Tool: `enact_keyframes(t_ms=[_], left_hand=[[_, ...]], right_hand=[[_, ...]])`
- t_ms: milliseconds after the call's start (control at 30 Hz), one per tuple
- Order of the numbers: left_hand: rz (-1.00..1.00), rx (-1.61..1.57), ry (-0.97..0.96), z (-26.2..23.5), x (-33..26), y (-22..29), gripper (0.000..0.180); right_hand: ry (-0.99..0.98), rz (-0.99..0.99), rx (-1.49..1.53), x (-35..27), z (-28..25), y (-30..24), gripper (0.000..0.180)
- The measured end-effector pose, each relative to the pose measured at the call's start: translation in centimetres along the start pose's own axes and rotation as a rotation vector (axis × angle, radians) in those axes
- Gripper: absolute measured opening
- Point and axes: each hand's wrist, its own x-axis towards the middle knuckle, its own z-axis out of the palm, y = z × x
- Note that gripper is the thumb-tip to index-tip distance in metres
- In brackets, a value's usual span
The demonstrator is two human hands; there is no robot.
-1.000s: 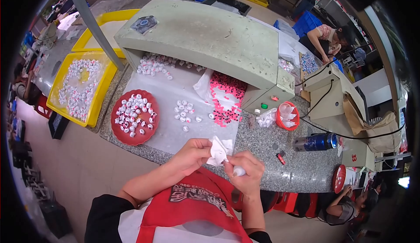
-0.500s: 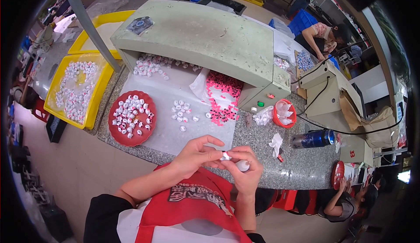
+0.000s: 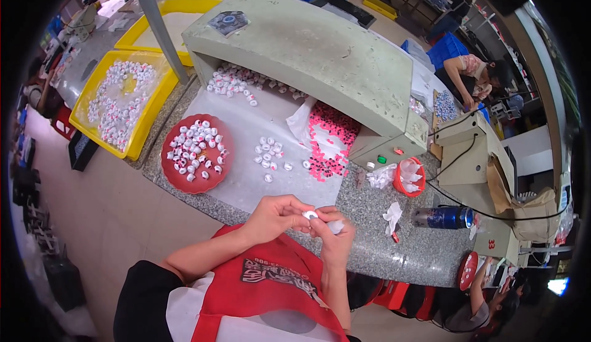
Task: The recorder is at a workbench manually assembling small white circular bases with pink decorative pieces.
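Note:
Close in front of my red apron, both hands are closed together on one small white rounded piece (image 3: pixel 309 215). The thumb and fingers of my left hand (image 3: pixel 271 219) pinch it from the left. My right hand (image 3: pixel 335 243) grips it from the right and also keeps a small translucent white bottle (image 3: pixel 336 226) tucked in its fingers, partly hidden. Beyond the hands, several similar white pieces (image 3: pixel 268 151) lie loose on a white sheet (image 3: pixel 246 185). A red scalloped plate (image 3: pixel 196 185) to the left holds many more. Small pink and black parts (image 3: pixel 326 166) lie spread out farther right.
A grey-green metal hood (image 3: pixel 308 40) stands over the back of the granite table (image 3: pixel 425 256). Yellow trays (image 3: pixel 138 142) are at left, beside a metal post (image 3: pixel 157 25). On the right are a red basket (image 3: pixel 409 189), crumpled tissue (image 3: pixel 392 216) and a blue bottle (image 3: pixel 444 217). Other people work nearby.
My view has shifted, so the table sits farther right and lower. Both hands have turned the white piece, showing more of its round face; the bottle is more covered by my right fingers.

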Motion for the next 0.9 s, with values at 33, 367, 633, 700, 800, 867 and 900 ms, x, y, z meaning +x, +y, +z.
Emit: enact_keyframes(t_ms=[33, 367, 633, 700, 800, 867, 900], left_hand=[[-0.056, 0.03, 0.046, -1.4, 0.5, -1.4, 0.018], [0.141, 1.469, 0.813, -17.0, 4.4, -2.9, 0.031], [-0.362, 1.407, 0.511, -18.9, 17.3, -7.5, 0.023], [-0.27, 1.396, 0.503, -20.9, 16.3, -8.4, 0.022], [-0.111, 1.187, 0.515, -20.6, 15.3, -7.2, 0.022], [-0.05, 0.417, 0.464, -17.7, 14.0, -4.4, 0.027], [-0.052, -0.155, 0.367, -15.1, 12.9, -2.3, 0.029]], right_hand=[[-0.015, 0.008, 0.006, 0.6, 0.2, 1.4, 0.012], [0.217, 0.214, -0.359, 4.2, -0.9, 6.5, 0.016], [0.194, 0.183, -0.331, 4.0, -0.7, 4.2, 0.018], [0.263, 0.169, -0.318, 3.5, -0.9, 3.5, 0.016], [0.256, 0.131, -0.283, 3.3, -0.4, 2.3, 0.015], [0.232, 0.091, -0.277, 3.0, -0.3, 0.8, 0.021], [0.202, 0.067, -0.277, 2.6, -0.1, 0.1, 0.028]])
